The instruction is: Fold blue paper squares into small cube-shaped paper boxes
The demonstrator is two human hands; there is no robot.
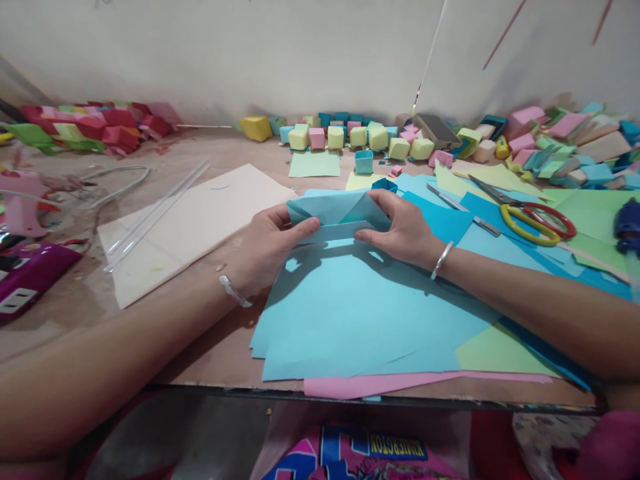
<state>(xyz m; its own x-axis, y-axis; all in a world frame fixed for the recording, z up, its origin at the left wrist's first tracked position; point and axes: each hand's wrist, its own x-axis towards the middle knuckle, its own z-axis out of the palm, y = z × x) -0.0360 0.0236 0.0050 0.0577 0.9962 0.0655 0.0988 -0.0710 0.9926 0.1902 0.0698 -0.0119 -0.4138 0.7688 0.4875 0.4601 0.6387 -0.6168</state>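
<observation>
A folded piece of light blue paper (pixel 333 212) is held up between both hands, with a raised flap and a narrow folded strip along its lower edge. My left hand (pixel 273 240) pinches its left end, thumb on the near face. At the right end, my right hand (pixel 405 227) grips it between thumb and fingers. The fingertips behind the paper are partly hidden. Beneath lies a stack of light blue sheets (pixel 350 320), with the shadow of hands and paper falling across it.
Scissors (pixel 533 220) and a utility knife (pixel 465 210) lie right on coloured sheets. Small paper boxes (pixel 357 138) line the wall, with piles at both ends. Clear sticks (pixel 155 220) rest on a cream sheet (pixel 235 200). A pink glue gun (pixel 23 203) and purple power strip (pixel 37 273) sit left.
</observation>
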